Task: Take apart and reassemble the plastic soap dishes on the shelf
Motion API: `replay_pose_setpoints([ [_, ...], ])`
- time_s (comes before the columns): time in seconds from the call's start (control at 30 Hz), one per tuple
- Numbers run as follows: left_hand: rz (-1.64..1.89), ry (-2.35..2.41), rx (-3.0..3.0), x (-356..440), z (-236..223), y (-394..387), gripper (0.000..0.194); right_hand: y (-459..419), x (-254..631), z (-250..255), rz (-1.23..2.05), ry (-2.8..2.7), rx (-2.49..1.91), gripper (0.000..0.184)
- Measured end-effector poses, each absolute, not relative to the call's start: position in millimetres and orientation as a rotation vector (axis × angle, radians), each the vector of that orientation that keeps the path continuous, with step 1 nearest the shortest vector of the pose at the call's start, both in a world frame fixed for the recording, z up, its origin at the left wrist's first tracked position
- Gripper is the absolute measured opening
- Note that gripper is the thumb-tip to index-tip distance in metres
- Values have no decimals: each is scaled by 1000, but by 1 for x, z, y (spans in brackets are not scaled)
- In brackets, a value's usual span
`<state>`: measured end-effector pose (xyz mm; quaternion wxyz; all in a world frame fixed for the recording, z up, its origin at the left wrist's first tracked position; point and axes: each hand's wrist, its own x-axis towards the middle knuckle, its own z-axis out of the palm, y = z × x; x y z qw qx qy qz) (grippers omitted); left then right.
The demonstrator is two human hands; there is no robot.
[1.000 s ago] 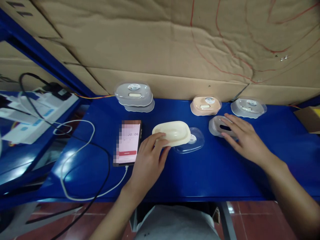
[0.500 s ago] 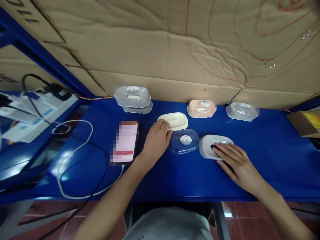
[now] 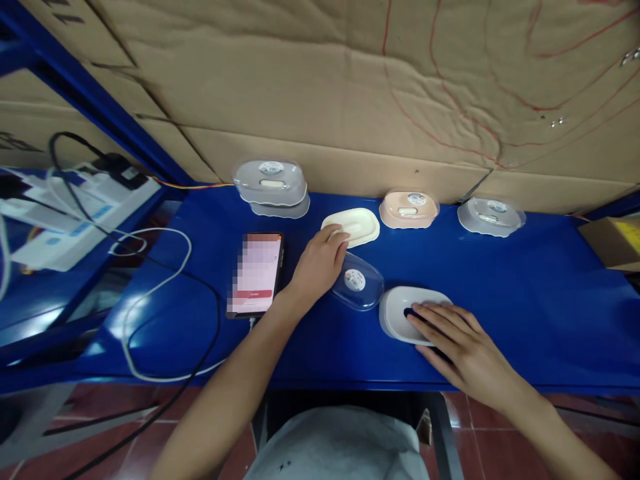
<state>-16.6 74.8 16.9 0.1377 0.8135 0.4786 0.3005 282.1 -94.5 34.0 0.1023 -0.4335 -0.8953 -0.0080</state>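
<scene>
My left hand (image 3: 319, 263) has its fingers curled over the near left rim of a cream oval tray (image 3: 363, 227), shaped like a soap dish insert. Just below that hand, partly behind its wrist side, lies a clear plastic lid (image 3: 367, 287) with a round label. My right hand (image 3: 463, 347) grips a pale grey oval soap box base (image 3: 397, 313), its fingers stretched across the top and its thumb along the near side. A dark slot shows in the base beside the fingertips. The base stands close to the lid's right end.
Along the cardboard wall stand stacked grey lidded boxes (image 3: 273, 183), a pink one (image 3: 410, 210) and another grey one (image 3: 493, 217). A phone (image 3: 257, 275) lies left with a charging cable (image 3: 130, 347). Power strips (image 3: 65, 233) are far left, a cardboard box (image 3: 610, 243) far right.
My right hand has slid the grey base toward me and left. The clear lid has turned and shifted slightly left. My left hand's thumb now lies higher, over the tray's rim.
</scene>
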Motion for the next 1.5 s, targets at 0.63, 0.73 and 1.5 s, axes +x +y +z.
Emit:
replay_pose_setpoints([
  [0.63,543,1476,2657,-25,28,-48,53,18,276,74,45,-2480,-1277,38],
  [0.73,545,1350,2702,-10,38,-48,56,66,250,75,117,-2557,-1192,38],
  [1.5,484,1373,2492,-4,38,45,32,2,317,55,569,-2365,-1517,99],
])
